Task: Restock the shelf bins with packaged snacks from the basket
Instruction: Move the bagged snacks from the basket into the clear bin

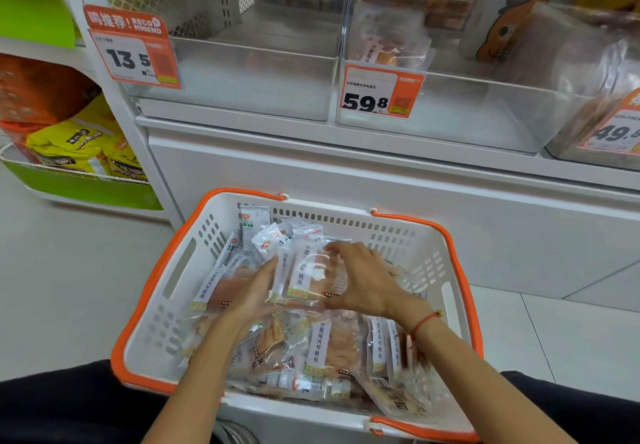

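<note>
We see white shelf [346, 153] far side, three clear bins on it: left bin [242, 76] bare inside, middle bin [450, 111] holding few packets at back, right bin [588, 125] partly cut off. Price tags [381, 92] clipped on bin fronts. White basket [162, 305] with orange rim near us, full of snack packets [318, 350]. Our left hand [254, 291] and right hand [363, 281] both grasp one stack of packets [304, 279] between them, over basket middle.
</note>
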The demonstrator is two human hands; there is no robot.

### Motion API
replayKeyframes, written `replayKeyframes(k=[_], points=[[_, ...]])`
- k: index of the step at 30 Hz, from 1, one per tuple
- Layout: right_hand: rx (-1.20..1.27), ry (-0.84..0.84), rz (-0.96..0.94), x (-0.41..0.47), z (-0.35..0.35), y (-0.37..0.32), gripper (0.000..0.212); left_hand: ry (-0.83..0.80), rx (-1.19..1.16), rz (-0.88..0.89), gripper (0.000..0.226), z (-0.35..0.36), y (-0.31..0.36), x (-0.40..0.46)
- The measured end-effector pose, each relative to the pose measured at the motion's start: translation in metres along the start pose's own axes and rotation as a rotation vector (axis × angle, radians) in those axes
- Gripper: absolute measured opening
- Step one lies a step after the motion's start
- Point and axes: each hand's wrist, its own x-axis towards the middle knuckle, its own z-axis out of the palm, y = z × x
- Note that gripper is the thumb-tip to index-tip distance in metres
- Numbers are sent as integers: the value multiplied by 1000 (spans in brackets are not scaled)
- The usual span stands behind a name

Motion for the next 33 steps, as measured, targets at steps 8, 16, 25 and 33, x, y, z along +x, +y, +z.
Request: replayKeyframes(k=[8, 16, 25, 33], points=[[12, -123, -34, 3, 5, -1, 99, -65, 136, 76, 76, 7, -14, 5], [22, -397, 553, -8, -57, 75, 46, 45, -75, 94, 74, -5, -9, 17], [-138, 45, 520, -33, 47, 87, 58, 58, -38, 14, 47, -3, -15, 18], [-83, 141, 370, -17, 39, 105, 16, 110, -88, -4, 33, -6, -15, 24]])
